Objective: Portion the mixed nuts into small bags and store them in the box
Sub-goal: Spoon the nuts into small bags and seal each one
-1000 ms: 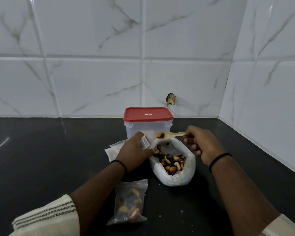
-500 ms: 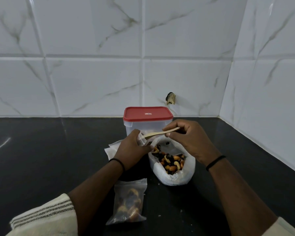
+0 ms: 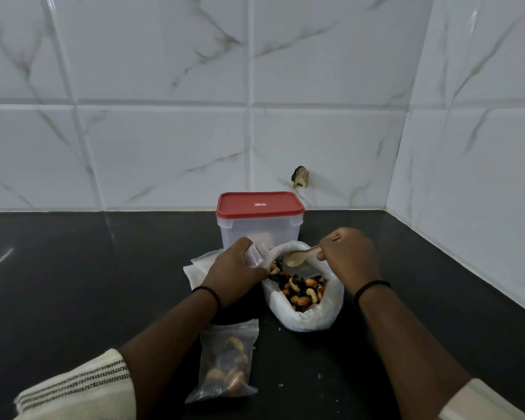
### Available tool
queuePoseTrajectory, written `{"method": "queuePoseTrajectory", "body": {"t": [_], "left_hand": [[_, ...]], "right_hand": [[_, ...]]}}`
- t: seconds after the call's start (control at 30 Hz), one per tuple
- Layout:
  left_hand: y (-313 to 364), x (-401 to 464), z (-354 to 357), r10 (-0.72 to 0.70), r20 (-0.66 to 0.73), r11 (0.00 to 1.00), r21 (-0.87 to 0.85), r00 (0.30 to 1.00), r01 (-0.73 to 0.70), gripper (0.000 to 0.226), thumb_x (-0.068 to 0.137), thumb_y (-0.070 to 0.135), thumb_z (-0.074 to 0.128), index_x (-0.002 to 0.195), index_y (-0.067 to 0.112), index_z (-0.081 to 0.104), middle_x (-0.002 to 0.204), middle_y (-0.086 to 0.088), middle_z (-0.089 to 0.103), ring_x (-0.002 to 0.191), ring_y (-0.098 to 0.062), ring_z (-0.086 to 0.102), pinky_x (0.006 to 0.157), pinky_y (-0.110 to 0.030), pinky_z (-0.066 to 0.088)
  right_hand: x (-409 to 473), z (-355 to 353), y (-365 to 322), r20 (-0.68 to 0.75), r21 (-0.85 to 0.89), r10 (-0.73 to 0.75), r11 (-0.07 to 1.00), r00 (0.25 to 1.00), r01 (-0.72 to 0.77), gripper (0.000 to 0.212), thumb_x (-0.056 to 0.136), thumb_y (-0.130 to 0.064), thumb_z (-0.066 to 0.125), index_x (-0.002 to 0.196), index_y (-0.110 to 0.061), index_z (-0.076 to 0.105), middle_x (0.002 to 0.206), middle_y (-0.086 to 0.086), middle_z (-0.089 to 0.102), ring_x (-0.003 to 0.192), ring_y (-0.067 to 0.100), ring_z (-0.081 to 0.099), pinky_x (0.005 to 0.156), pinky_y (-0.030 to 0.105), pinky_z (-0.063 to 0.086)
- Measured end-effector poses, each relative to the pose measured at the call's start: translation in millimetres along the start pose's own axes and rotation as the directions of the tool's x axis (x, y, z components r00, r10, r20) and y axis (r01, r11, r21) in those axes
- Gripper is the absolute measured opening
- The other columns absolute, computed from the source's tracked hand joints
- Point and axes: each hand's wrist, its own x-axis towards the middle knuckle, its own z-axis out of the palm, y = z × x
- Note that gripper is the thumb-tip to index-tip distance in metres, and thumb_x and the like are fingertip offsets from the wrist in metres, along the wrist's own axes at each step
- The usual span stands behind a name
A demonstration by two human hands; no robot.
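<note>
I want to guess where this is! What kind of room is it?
Probably a kitchen. There is a dark shiny countertop set into a corner of white marble-look wall tiles, and food things on it: a red-lidded plastic box and a bag of mixed nuts.

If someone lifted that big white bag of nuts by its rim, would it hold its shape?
Probably not: the white bag looks soft, its rolled rim sagging unevenly. It would likely slump and could spill mixed nuts, since the top is open. It seems fairly heavy for thin plastic.
</note>
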Motion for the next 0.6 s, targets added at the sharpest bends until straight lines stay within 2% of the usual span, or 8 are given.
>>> {"method": "queuePoseTrajectory", "body": {"t": [0.1,0.17,0.3,0.47,0.53,0.6], "left_hand": [[0.6,-0.4,0.7,0.009,0.003,1.0,-0.001,1.0,-0.009,0.029,0.08,0.026,0.075,0.099,0.021,0.054,0.09,0.003,0.064,0.08,-0.012,0.061,0.069,-0.025,0.049],[0.6,-0.5,0.9,0.017,-0.002,1.0,-0.003,1.0,-0.017,0.029,0.081,0.025,0.075,0.099,0.022,0.053,0.089,0.005,0.063,0.079,-0.009,0.06,0.064,-0.02,0.045],[0.3,-1.1,0.8,0.023,-0.018,1.0,-0.009,1.0,-0.023,0.029,0.081,0.021,0.074,0.098,0.025,0.051,0.086,0.011,0.06,0.075,-0.002,0.056,0.059,-0.012,0.037],[-0.5,-0.3,1.3,0.023,-0.017,1.0,-0.015,1.0,-0.023,0.029,0.082,0.019,0.074,0.1,0.023,0.051,0.091,0.008,0.062,0.078,-0.002,0.057,0.061,-0.013,0.04],[-1.3,0.2,1.4,0.024,-0.018,1.0,-0.015,1.0,-0.024,0.029,0.082,0.019,0.074,0.1,0.023,0.051,0.092,0.007,0.063,0.079,-0.003,0.057,0.062,-0.014,0.04],[-2.6,0.6,1.6,0.024,-0.021,1.0,-0.016,0.999,-0.024,0.03,0.081,0.019,0.074,0.1,0.023,0.051,0.093,0.005,0.064,0.08,-0.004,0.058,0.063,-0.015,0.041]], "right_hand": [[-0.8,4.5,-2.5,0.045,-0.022,-0.005,1.0,0.999,0.006,0.018,0.088,-0.02,0.055,0.079,-0.021,0.071,0.072,-0.004,0.073,0.078,0.011,0.067,0.062,0.023,0.047],[-4.0,4.4,-5.8,0.079,-0.009,-0.038,0.999,0.996,0.039,0.02,0.086,-0.018,0.056,0.076,-0.021,0.072,0.069,-0.006,0.073,0.074,0.007,0.067,0.063,0.022,0.049],[-9.1,-0.4,-10.9,0.132,0.024,-0.063,0.998,0.989,0.06,0.022,0.081,-0.013,0.056,0.067,-0.016,0.072,0.063,-0.005,0.072,0.066,0.012,0.069,0.065,0.025,0.054],[-5.3,-1.5,-8.7,0.184,0.099,0.054,0.992,0.981,-0.073,0.019,0.074,-0.011,0.057,0.061,-0.008,0.071,0.056,0.0,0.069,0.054,0.015,0.06,0.063,0.031,0.052],[-4.3,-0.5,-7.9,0.224,0.139,0.117,0.979,0.968,-0.151,0.018,0.077,-0.01,0.057,0.07,-0.003,0.072,0.057,0.002,0.07,0.056,0.014,0.06,0.058,0.029,0.047],[-5.0,-2.4,-9.0,0.275,0.197,0.166,0.954,0.947,-0.224,0.016,0.082,-0.007,0.057,0.079,0.001,0.07,0.059,0.005,0.07,0.044,0.008,0.055,0.047,0.022,0.039]]}}
